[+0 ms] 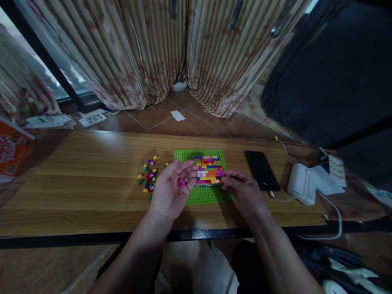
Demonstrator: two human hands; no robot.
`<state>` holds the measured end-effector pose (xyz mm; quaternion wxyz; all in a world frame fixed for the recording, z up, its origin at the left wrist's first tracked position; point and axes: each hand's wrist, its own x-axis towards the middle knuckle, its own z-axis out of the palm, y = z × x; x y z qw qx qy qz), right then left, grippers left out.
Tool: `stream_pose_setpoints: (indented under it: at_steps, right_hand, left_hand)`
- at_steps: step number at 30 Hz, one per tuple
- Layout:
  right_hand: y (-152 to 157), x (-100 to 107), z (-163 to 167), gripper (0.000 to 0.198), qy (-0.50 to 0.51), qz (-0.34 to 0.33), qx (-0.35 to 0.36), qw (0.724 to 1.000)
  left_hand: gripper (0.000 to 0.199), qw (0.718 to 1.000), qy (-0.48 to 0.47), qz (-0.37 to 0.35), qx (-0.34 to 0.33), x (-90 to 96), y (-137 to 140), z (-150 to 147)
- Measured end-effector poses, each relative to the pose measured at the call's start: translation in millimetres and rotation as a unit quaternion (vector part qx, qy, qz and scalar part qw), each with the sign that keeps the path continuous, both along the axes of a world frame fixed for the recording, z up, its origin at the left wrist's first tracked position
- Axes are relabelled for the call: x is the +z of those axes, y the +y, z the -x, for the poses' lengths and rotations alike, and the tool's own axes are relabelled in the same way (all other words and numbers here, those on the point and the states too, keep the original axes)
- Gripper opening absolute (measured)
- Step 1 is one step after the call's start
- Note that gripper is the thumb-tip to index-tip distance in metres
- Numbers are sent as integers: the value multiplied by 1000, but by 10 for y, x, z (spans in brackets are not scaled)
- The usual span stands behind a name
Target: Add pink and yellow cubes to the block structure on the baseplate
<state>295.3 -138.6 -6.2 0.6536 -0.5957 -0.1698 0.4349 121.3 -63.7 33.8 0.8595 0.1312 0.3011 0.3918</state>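
Observation:
My left hand [171, 188] is turned palm up beside the brick structure, fingers loosely curled, with a few small magenta toy bricks [181, 183] resting in it. A multicoloured structure of toy building bricks [208, 173] rises from a green studded baseplate [208, 197], its rows mixing white, orange, yellow, red, blue and magenta. At the structure's right end, my right hand [245, 192] has thumb and forefinger pinched together, close to magenta bricks there. What lies between those fingertips is too small to make out.
Loose coloured bricks [150, 176] lie scattered left of the baseplate on the wooden table [79, 179]. Right of it are a black phone [262, 169] with a cable and a white box-shaped device [302, 183]. An orange package [14, 149] stands at the far left. Curtains hang beyond.

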Motion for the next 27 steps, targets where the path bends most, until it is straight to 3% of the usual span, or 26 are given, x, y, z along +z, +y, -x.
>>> stream_pose_setpoints:
  at_steps: [9, 27]
  right_hand:
    - [13, 1, 27, 25, 4, 2, 5, 1000]
    - [114, -20, 41, 22, 156, 15, 45, 987]
  left_hand:
    - [30, 1000, -1, -9, -4, -23, -4, -5]
    - [29, 1000, 17, 11, -1, -75, -27, -61]
